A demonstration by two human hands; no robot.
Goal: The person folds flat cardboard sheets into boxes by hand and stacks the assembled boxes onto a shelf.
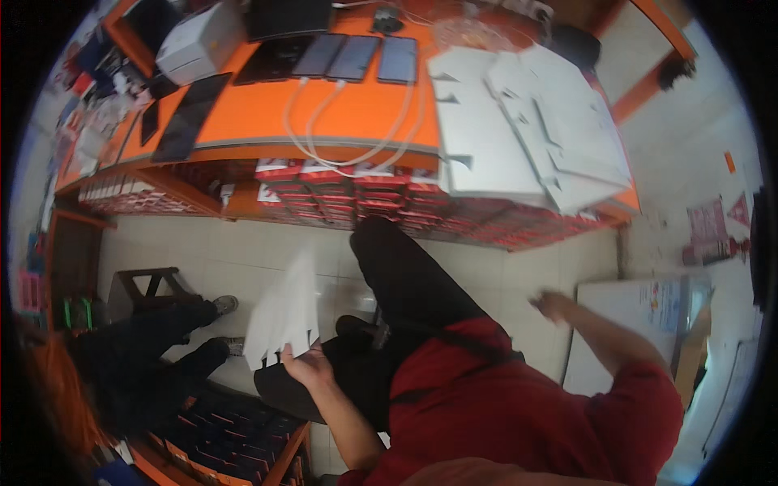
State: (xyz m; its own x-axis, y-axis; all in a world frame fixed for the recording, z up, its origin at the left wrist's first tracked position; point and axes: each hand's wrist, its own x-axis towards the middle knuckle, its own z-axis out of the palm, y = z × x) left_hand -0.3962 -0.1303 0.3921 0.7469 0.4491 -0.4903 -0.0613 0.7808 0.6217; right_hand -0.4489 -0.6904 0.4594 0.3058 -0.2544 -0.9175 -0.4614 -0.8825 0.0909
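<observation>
My left hand grips the lower edge of a white flat cardboard piece, which has notches cut along its bottom. The piece stands tilted over the floor, beside my left knee, and its upper end is blurred. Off to the right, my right hand hangs in the air, away from the table. Motion smears its fingers, and I make out nothing in it. More white notched cardboard pieces lie overlapping on the right end of the orange table, in front of me.
Three phones, one of them a phone with a white cable, lie on the table near a white box. Red boxes fill the shelf below. Another person's legs and a dark stool are at left. A large white box stands right.
</observation>
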